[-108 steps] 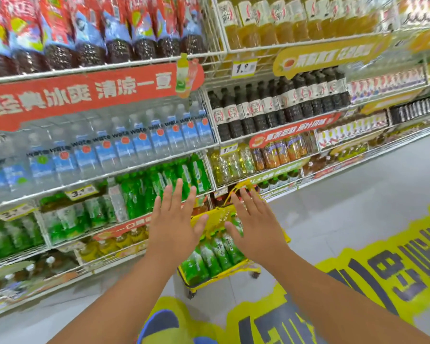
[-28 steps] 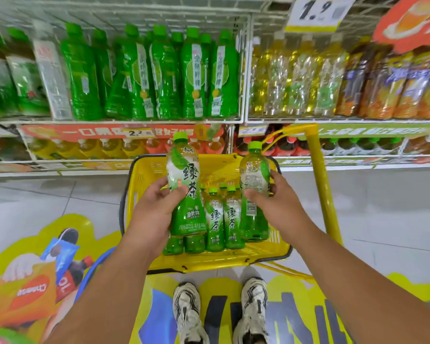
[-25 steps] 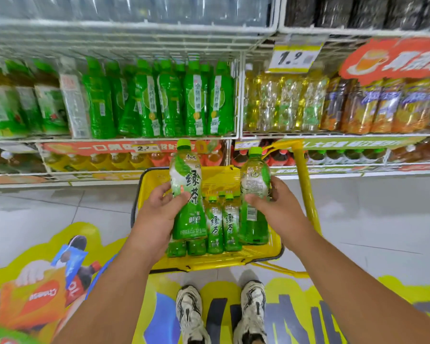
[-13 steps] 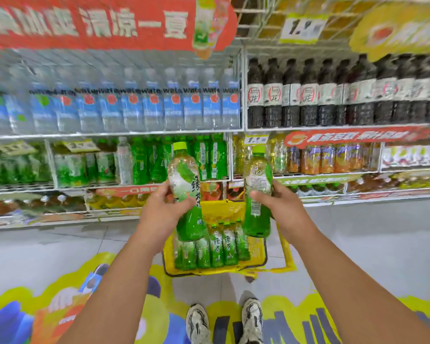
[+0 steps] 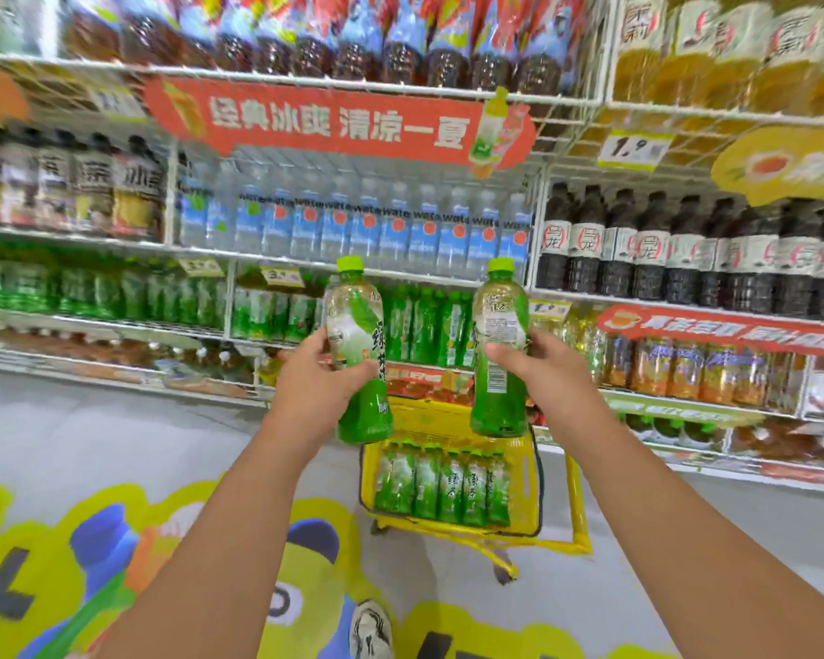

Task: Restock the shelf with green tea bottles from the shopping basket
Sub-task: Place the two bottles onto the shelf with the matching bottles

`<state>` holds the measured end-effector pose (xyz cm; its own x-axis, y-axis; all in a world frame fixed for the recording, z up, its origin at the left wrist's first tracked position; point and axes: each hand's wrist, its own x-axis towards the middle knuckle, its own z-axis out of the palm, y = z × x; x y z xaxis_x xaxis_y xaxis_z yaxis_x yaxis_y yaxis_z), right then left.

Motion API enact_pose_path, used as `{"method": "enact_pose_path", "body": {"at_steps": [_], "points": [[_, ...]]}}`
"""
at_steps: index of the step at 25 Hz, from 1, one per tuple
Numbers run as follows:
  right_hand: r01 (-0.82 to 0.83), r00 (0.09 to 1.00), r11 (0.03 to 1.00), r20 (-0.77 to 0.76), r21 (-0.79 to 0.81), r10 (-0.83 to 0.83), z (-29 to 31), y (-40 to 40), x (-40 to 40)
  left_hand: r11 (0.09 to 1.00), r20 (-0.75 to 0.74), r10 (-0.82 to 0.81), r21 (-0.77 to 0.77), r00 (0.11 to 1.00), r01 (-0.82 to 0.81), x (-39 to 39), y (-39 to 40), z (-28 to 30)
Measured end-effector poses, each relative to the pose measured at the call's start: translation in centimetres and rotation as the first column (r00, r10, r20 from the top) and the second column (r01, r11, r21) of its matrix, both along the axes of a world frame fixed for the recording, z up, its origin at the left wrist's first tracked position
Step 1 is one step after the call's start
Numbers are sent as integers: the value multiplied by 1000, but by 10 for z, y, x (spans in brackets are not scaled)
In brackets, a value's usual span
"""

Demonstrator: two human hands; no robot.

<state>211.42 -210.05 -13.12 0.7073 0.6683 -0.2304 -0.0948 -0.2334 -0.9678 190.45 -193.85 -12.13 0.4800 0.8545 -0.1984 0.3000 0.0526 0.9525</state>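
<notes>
Left hand (image 5: pixel 317 387) is wrapped around the middle of one green tea bottle (image 5: pixel 360 354); right hand (image 5: pixel 545 373) is clamped on a second bottle (image 5: pixel 499 354). Both bottles are upright, caps up, held above the yellow basket (image 5: pixel 529 473), which holds more of the same below the hands. Beyond the hands lies the shelf (image 5: pixel 277 342) with green bottles. Recommended: keep each bottle vertical, seat one base at a time in a free slot, label outward, then release.
</notes>
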Motion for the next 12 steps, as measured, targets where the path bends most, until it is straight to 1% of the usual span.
{"method": "enact_pose_path", "body": {"at_steps": [3,6,9,12], "points": [[-15,1000,1000,-14,15,15,3,17,-24,999,-3,39,2,999,-39,-34,5,7],[-68,997,998,-26,13,68,5,44,-54,997,9,77,7,997,-77,-68,22,10],[-114,993,993,-23,40,115,9,81,-93,996,23,90,26,996,-91,-109,51,13],[-120,993,992,-10,32,121,15,124,-142,993,42,111,24,993,-112,-162,92,18]]}}
